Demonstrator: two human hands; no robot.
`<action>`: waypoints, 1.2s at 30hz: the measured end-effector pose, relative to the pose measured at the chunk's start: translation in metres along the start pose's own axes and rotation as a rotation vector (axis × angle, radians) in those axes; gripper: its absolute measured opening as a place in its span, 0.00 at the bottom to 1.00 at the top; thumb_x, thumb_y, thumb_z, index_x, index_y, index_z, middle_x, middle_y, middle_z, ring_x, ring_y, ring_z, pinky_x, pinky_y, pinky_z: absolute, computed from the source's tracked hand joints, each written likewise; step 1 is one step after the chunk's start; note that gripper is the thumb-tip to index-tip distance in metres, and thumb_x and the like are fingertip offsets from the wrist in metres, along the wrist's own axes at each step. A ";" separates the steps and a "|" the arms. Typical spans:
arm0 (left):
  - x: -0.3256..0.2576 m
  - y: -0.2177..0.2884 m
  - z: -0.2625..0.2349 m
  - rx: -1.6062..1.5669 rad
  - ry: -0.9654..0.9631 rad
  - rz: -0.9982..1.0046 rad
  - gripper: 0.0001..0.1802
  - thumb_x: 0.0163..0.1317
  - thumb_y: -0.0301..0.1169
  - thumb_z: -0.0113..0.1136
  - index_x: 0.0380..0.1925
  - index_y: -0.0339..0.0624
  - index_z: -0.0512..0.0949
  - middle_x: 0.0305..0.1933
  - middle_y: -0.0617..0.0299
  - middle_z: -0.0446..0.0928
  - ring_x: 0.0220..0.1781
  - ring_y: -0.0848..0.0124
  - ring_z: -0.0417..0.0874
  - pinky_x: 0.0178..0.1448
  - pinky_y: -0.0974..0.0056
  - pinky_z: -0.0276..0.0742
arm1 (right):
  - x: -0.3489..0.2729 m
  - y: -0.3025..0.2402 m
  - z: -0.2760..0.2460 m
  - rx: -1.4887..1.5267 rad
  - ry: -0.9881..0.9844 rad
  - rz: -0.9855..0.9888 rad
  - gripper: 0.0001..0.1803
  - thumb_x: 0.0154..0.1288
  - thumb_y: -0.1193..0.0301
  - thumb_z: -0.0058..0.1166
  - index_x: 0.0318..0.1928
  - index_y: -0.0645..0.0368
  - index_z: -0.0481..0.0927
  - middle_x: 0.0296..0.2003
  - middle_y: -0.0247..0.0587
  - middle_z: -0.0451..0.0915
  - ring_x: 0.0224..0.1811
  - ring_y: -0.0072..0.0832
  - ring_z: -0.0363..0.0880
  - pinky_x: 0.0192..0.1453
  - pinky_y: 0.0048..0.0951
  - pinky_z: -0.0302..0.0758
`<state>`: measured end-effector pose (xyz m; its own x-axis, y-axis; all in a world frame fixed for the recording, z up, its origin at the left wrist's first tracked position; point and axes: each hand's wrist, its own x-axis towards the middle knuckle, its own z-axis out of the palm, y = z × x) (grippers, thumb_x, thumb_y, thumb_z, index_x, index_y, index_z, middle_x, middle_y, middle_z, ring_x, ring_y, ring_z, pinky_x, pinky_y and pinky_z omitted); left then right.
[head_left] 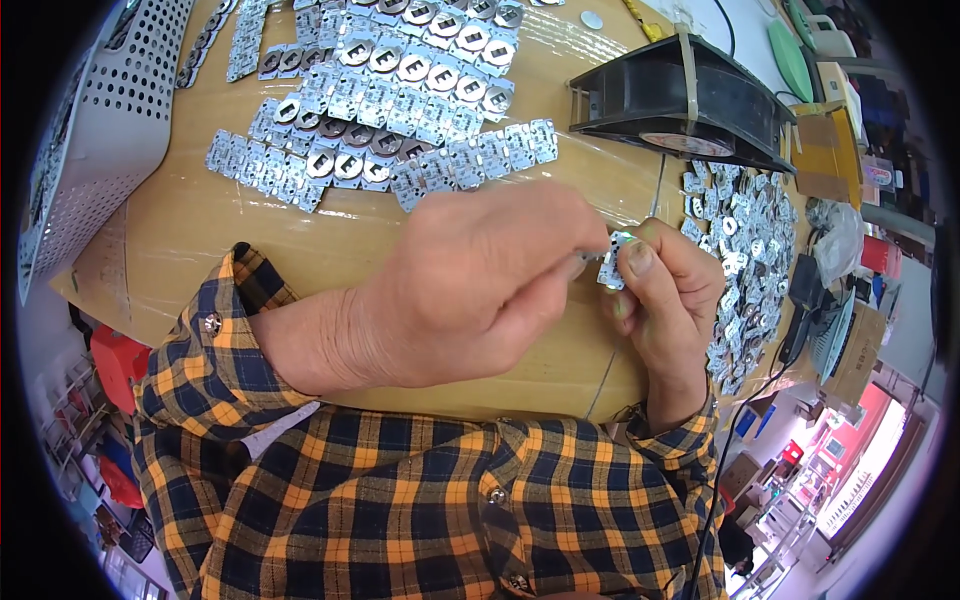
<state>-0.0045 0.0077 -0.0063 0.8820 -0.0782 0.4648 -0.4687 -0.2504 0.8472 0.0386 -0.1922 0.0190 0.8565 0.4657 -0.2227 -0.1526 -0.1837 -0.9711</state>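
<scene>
My left hand [480, 290] and right hand [665, 290] both pinch one small metal plate [612, 262] above the tabletop [200, 230], near a loose pile of plates [745, 260].

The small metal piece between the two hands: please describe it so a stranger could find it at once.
Start at the black fan on the brown table. Below it, both hands meet; the small metal piece is pinched between them. Unlike the loose pile and flat rows, it is lifted off the table.

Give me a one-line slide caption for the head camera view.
Both hands, left hand and right hand, pinch a small metal part above a cardboard-covered table.
</scene>
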 end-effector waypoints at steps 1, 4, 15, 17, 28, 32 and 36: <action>-0.002 -0.001 0.002 -0.003 -0.016 0.053 0.13 0.51 0.13 0.59 0.39 0.32 0.78 0.34 0.55 0.80 0.26 0.68 0.82 0.27 0.69 0.75 | 0.000 0.001 -0.001 0.021 -0.031 -0.003 0.14 0.72 0.69 0.50 0.28 0.61 0.77 0.15 0.25 0.69 0.14 0.09 0.61 0.19 0.16 0.55; -0.007 0.003 0.005 -0.009 -0.150 0.124 0.15 0.49 0.13 0.59 0.38 0.33 0.79 0.35 0.54 0.80 0.26 0.68 0.81 0.26 0.68 0.74 | 0.004 -0.002 -0.002 -0.084 0.028 0.000 0.14 0.72 0.69 0.51 0.27 0.61 0.76 0.15 0.25 0.69 0.14 0.09 0.60 0.19 0.16 0.54; 0.001 0.004 0.000 -0.051 -0.031 -0.051 0.14 0.51 0.11 0.58 0.39 0.32 0.78 0.34 0.54 0.80 0.29 0.70 0.82 0.31 0.71 0.76 | -0.001 -0.004 -0.003 -0.066 -0.021 -0.071 0.14 0.72 0.68 0.50 0.28 0.61 0.77 0.15 0.25 0.69 0.15 0.09 0.61 0.19 0.16 0.55; 0.000 -0.002 0.002 -0.042 -0.002 0.102 0.15 0.51 0.11 0.58 0.40 0.32 0.78 0.34 0.54 0.80 0.29 0.69 0.82 0.30 0.71 0.75 | -0.001 -0.006 -0.001 -0.076 -0.010 -0.056 0.15 0.72 0.68 0.50 0.28 0.61 0.77 0.15 0.25 0.69 0.15 0.09 0.61 0.19 0.16 0.56; 0.001 0.002 -0.001 -0.057 -0.005 -0.103 0.12 0.56 0.13 0.56 0.40 0.30 0.77 0.35 0.56 0.79 0.28 0.74 0.80 0.31 0.72 0.74 | 0.005 -0.010 -0.010 -0.334 -0.175 -0.064 0.13 0.72 0.71 0.49 0.29 0.64 0.76 0.18 0.31 0.72 0.18 0.19 0.67 0.22 0.23 0.61; 0.002 0.003 -0.002 -0.060 -0.114 -0.042 0.10 0.58 0.15 0.57 0.41 0.31 0.77 0.35 0.59 0.79 0.30 0.76 0.81 0.34 0.73 0.75 | 0.005 -0.006 -0.009 -0.449 -0.187 -0.204 0.13 0.71 0.73 0.48 0.28 0.65 0.76 0.19 0.33 0.73 0.20 0.24 0.70 0.25 0.26 0.64; -0.001 -0.001 -0.001 -0.125 -0.219 -0.121 0.10 0.58 0.16 0.57 0.41 0.32 0.77 0.35 0.59 0.80 0.32 0.76 0.83 0.32 0.74 0.75 | 0.002 -0.008 -0.016 -0.445 -0.077 -0.142 0.12 0.70 0.73 0.50 0.27 0.65 0.77 0.18 0.35 0.72 0.20 0.23 0.70 0.25 0.26 0.65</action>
<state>-0.0051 0.0086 -0.0071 0.9154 -0.2649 0.3032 -0.3499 -0.1506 0.9246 0.0493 -0.2035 0.0276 0.8120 0.5728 -0.1122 0.2042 -0.4588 -0.8648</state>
